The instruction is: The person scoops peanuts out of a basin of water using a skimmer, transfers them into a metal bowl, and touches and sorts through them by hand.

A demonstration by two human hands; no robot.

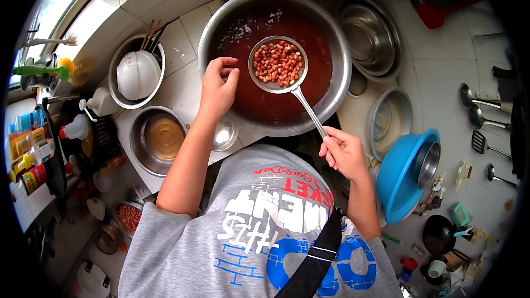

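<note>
A long-handled ladle [302, 99] is gripped near the end of its metal handle by my right hand [343, 153]. Its round bowl is full of reddish-brown peanuts [277, 63], held over the dark red liquid [248, 102]. This liquid partly fills a large metal basin [207, 38] in front of me. Over the basin's left side hovers my left hand [219, 84], empty, its fingers loosely bent and the thumb apart from them. Whether the bowl has holes cannot be seen under the peanuts.
Left of the basin stand a metal bowl with white bowls [138, 74] and a pot [157, 140] holding brownish liquid. Stacked metal basins [370, 36] and a blue basin [395, 182] are on the right. More peanuts [128, 218] sit in a bowl lower left. Utensils [479, 142] hang at right.
</note>
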